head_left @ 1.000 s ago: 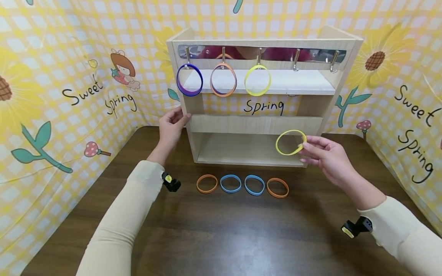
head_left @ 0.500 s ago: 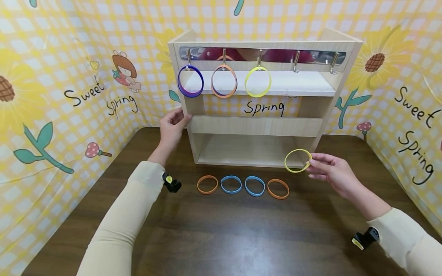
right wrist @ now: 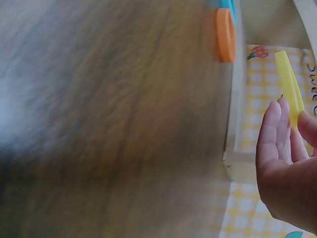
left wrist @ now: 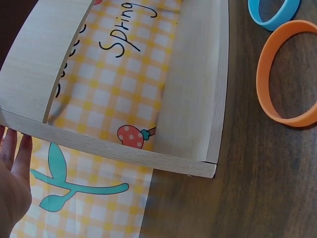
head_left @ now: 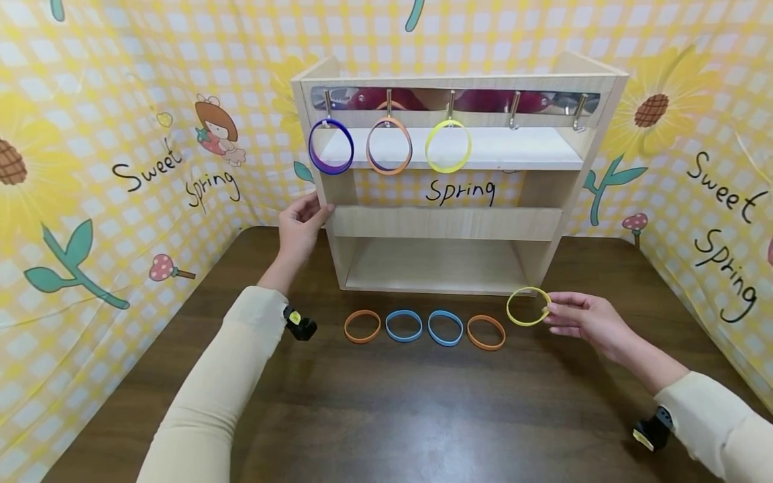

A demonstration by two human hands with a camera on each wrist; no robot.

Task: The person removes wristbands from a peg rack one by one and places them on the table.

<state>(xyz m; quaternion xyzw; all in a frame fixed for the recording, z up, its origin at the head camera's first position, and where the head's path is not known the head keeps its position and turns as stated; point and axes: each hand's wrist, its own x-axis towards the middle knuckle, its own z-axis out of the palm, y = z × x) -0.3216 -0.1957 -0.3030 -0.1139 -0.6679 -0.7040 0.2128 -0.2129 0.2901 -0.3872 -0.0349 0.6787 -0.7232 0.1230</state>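
My right hand point(head_left: 586, 320) pinches a yellow silicone wristband point(head_left: 527, 325) between thumb and fingers, just above the table, right of the row of bands. The right wrist view shows this band edge-on as a yellow strip point(right wrist: 290, 84). My left hand point(head_left: 300, 231) holds the left side panel of the wooden shelf point(head_left: 447, 223), its thumb on the front edge; the left wrist view has its fingers point(left wrist: 22, 158) against that panel. On the shelf's hooks hang a dark blue wristband point(head_left: 311, 149), an orange one point(head_left: 368, 149) and a yellow one point(head_left: 428, 149).
Before the shelf lie an orange wristband point(head_left: 362, 342), two blue ones point(head_left: 404, 341) and another orange one point(head_left: 486, 348) on the brown table point(head_left: 386, 416). Two hooks at the right point(head_left: 514, 111) carry no band. Yellow checked cloth point(head_left: 121, 268) surrounds the table.
My right hand has moved down and to the right, away from the shelf front, with the yellow wristband still pinched. The left hand stays on the side panel.
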